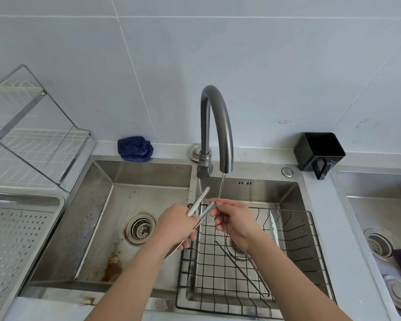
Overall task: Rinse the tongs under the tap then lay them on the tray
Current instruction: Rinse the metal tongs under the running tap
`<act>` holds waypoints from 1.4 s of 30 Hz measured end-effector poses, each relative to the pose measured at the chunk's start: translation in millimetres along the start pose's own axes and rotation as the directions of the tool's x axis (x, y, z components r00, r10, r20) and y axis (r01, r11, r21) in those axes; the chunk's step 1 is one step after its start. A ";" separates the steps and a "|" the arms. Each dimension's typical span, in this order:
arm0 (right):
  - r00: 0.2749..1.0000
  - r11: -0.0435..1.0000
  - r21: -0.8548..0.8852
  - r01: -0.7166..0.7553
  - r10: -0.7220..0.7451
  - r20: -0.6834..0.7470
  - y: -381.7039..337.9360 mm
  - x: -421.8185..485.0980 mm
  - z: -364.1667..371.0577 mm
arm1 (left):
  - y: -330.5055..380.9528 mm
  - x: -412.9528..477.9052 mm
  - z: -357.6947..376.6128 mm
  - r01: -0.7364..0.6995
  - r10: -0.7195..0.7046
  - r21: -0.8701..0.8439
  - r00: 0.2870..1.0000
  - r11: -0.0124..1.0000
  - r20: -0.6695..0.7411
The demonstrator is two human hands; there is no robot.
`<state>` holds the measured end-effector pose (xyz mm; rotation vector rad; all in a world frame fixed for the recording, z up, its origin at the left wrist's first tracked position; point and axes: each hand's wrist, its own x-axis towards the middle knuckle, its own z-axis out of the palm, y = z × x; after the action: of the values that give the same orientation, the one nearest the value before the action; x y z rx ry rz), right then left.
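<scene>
My left hand grips a pair of metal tongs by the middle of their arms, toothed tips pointing up towards the tap. A thin stream of water falls from the spout onto the nearer tip. My right hand pinches that tip right under the stream. The perforated steel tray sits at the left, beside the sink.
A black wire basket sits in the right basin with another utensil and a knife in it. The left basin has a drain and rust stains. A dish rack, a blue cloth and a black holder stand along the back.
</scene>
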<state>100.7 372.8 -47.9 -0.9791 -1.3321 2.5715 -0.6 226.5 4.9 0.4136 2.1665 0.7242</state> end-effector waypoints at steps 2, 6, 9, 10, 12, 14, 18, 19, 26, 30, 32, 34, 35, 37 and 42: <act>1.000 1.000 -0.002 0.002 -0.002 -0.008 -1.2 -0.7 -3.0 | 0.3 2.6 4.6 0.017 -0.017 -0.036 1.000 0.999 -0.001; 1.000 1.000 0.015 0.007 -0.007 -0.026 -2.6 -2.7 -7.5 | 3.7 7.9 12.7 0.014 -0.015 -0.022 0.998 1.000 -0.063; 0.998 1.000 0.023 0.020 -0.018 -0.061 -3.3 -1.5 -7.8 | 6.0 10.9 15.5 0.017 -0.017 0.004 0.994 1.000 -0.105; 0.997 1.000 0.012 0.023 -0.022 -0.075 -4.0 -0.7 -7.7 | 6.2 11.3 16.0 0.018 -0.015 0.019 0.993 1.000 -0.118; 0.993 0.999 -0.033 0.021 -0.024 -0.112 -5.3 1.9 -5.3 | 6.0 10.6 16.1 0.020 -0.009 0.073 0.988 0.997 -0.155; 0.985 0.996 -0.086 0.014 -0.028 -0.172 -5.5 5.5 0.9 | 5.8 8.6 16.3 0.027 0.003 0.141 0.978 0.990 -0.209; 0.947 0.990 -0.137 -0.018 -0.027 -0.321 -2.9 14.0 17.6 | 3.7 4.0 18.3 0.045 0.068 0.335 0.946 0.941 -0.317; 0.941 0.990 -0.138 -0.024 -0.024 -0.337 -1.6 15.2 21.4 | 3.1 2.8 19.2 0.048 0.085 0.368 0.937 0.928 -0.338; 0.935 0.986 0.116 -0.121 0.153 -0.320 4.4 13.0 29.7 | -2.9 -0.7 24.4 0.060 0.168 0.487 0.896 0.871 -0.411; 0.898 0.953 0.265 -0.146 0.240 -0.369 7.4 12.4 34.4 | -5.6 -3.0 32.6 0.043 0.209 0.522 0.886 0.852 -0.413; 0.888 0.946 0.296 -0.130 0.244 -0.390 11.1 11.6 37.6 | -4.8 -3.7 33.7 0.039 0.215 0.533 0.888 0.845 -0.406; 0.885 0.941 0.316 -0.122 0.247 -0.395 14.2 10.0 39.5 | -4.4 -5.0 33.8 0.034 0.216 0.530 0.889 0.848 -0.403; 0.886 0.937 0.329 -0.117 0.248 -0.392 14.9 10.0 39.4 | -4.7 -5.6 34.1 0.031 0.216 0.526 0.890 0.850 -0.401; 0.892 0.933 0.341 -0.111 0.245 -0.379 15.2 10.3 37.8 | -5.9 -7.2 34.6 0.024 0.218 0.522 0.892 0.853 -0.396; 0.898 0.964 0.248 -0.099 0.194 -0.395 18.2 10.4 36.3 | -6.5 -7.3 35.6 0.026 0.208 0.499 0.889 0.866 -0.408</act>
<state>75.4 339.6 -51.8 -1.5234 -0.8680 2.3477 31.3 230.5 -13.3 0.6718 2.8020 0.3154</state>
